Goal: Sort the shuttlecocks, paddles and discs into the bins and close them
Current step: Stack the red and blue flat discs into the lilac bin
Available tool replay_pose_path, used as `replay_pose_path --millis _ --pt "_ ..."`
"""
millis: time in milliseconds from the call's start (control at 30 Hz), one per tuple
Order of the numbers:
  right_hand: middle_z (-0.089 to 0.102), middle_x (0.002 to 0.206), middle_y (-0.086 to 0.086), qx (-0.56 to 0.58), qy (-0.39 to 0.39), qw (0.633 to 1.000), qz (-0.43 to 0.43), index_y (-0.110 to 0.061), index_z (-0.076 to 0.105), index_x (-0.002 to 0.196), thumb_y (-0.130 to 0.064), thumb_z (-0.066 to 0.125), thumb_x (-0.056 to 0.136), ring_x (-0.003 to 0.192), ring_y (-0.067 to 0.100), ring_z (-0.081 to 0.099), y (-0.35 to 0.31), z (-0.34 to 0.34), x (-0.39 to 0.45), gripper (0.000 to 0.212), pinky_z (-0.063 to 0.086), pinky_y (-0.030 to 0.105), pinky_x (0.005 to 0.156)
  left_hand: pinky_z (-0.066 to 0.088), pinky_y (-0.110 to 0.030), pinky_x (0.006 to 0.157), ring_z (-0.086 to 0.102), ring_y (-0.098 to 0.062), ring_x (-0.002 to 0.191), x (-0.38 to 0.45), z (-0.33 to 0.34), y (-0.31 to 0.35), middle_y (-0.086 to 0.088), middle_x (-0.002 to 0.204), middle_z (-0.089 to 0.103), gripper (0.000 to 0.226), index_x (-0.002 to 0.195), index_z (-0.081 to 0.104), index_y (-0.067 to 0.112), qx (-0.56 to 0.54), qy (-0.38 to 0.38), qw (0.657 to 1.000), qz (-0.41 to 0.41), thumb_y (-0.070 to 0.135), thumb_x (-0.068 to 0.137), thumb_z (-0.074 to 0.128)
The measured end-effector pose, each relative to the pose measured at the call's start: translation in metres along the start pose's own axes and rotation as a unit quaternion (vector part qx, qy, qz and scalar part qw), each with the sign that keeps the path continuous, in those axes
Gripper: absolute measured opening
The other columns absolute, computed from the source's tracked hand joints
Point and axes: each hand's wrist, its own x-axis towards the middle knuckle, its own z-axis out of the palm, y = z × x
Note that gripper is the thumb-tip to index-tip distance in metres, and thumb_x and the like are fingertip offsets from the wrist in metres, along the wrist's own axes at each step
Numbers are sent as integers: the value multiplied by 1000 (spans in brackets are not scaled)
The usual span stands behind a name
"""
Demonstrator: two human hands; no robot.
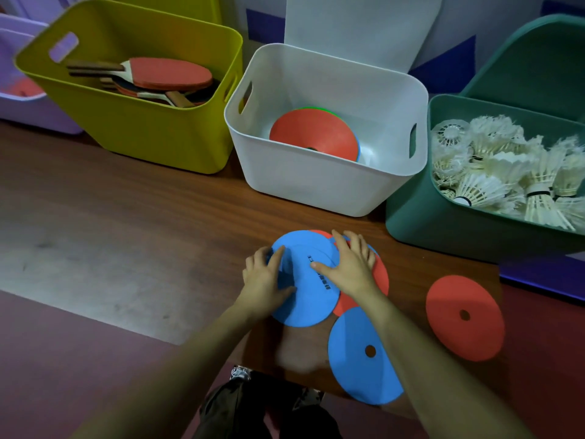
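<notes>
Blue disc (304, 280) on top, you press both palms flat on a small pile of discs on the floor: left hand (264, 280) at its edge, right hand (351, 267) across it, neither clamped shut. You seem to be gathering discs; next, lift the pile into the white bin (316, 185), then fetch the loose blue disc (357, 356) and red disc (463, 316).

A purple tub (19, 99) is sitting at the far left on the wooden surface (152, 217), and dark shoes (240, 373) are showing below its near edge.
</notes>
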Motion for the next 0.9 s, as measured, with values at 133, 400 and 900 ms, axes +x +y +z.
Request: replay_pose_path --millis 133,400,900 --pt "10 155 13 19 98 989 111 -21 17 149 -62 59 78 143 32 5 2 8 -21 92 6 47 114 22 -44 106 13 -33 133 6 11 25 -12 152 8 81 148 14 18 -12 -15 1000 -7 31 85 64" --pt "13 154 19 28 90 976 197 -13 16 147 -61 60 78 141 34 11 9 10 -45 95 14 47 111 22 -45 107 19 -32 134 7 13 23 -8 153 14 88 147 14 23 49 14 997 -57 54 80 62" --pt "26 148 3 79 36 996 14 -25 24 146 -37 71 79 137 24 20 -25 1 5 83 15 38 114 20 -41 110 12 -28 134 6 -3 -9 -4 154 9 85 148 16 27 -9 -18 1000 16 42 82 67"
